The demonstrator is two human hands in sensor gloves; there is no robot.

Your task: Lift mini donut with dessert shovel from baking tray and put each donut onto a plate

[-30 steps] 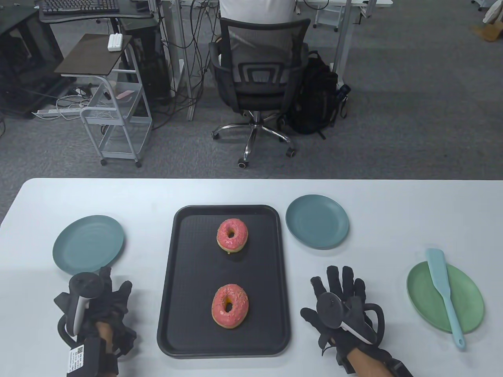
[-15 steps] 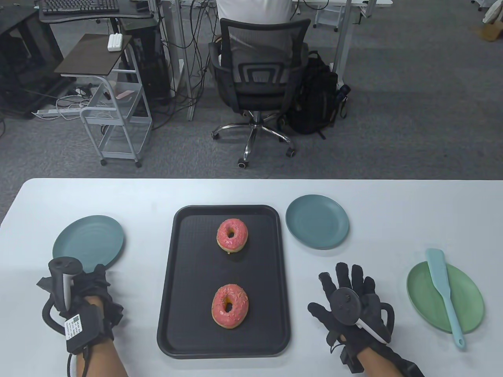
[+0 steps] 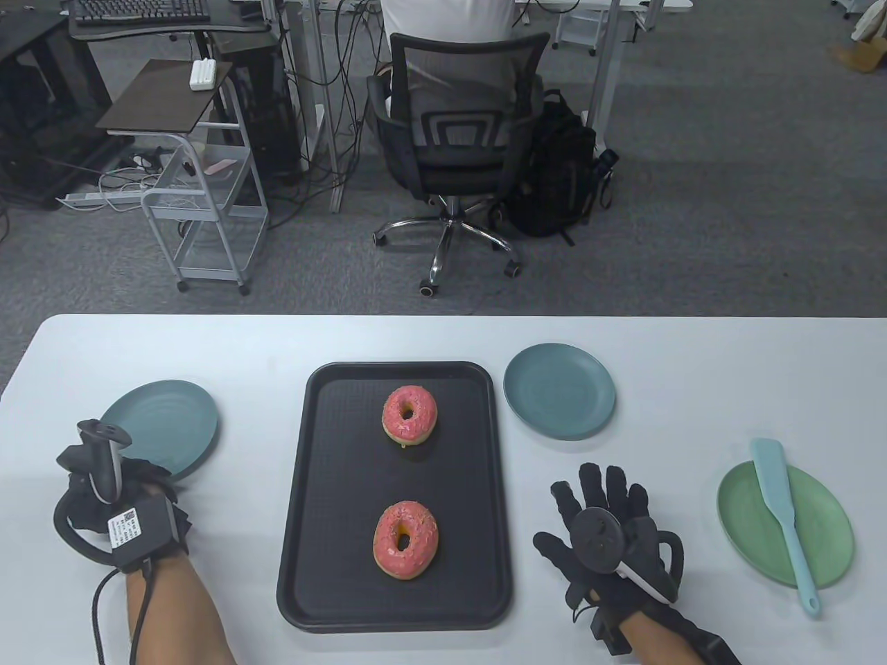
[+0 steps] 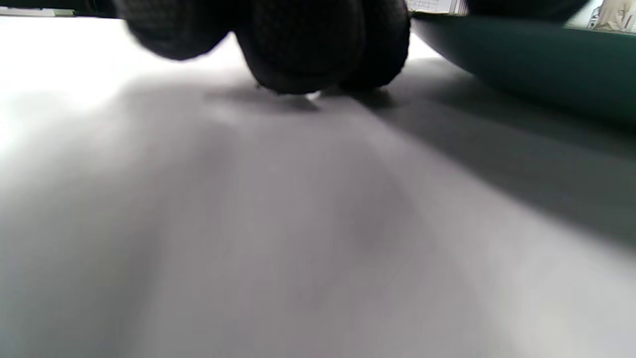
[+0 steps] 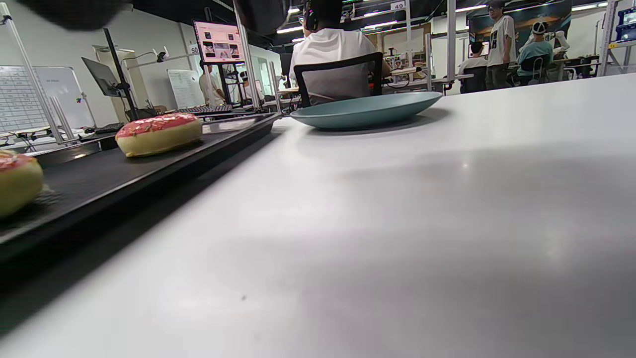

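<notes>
Right hand [image 3: 610, 533] lies flat on the tabletop [image 3: 693, 360], fingers spread, holding nothing; left hand [image 3: 118, 499] rests curled and empty beside a blue plate [image 3: 173, 415]. Both donuts [image 3: 409, 413] sit in the black tray [image 3: 326, 485]. The shovel [image 3: 783, 512] lies across the green plate [image 3: 831, 533]; grabbing it carelessly could tip that plate.

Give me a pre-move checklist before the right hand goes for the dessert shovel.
1. Right hand free: ok, fingers spread flat on the table, holding nothing.
2. Dessert shovel reachable: ok, lying across the green plate, handle toward the near edge.
3. Donuts in place: ok, far donut and near donut both on the baking tray.
4. Target plates empty: ok, the left blue plate and the right blue plate hold nothing.
5. Left hand clear of the tray: ok, resting by the left blue plate.
6. Left hand gripping that plate: cannot tell.
</notes>
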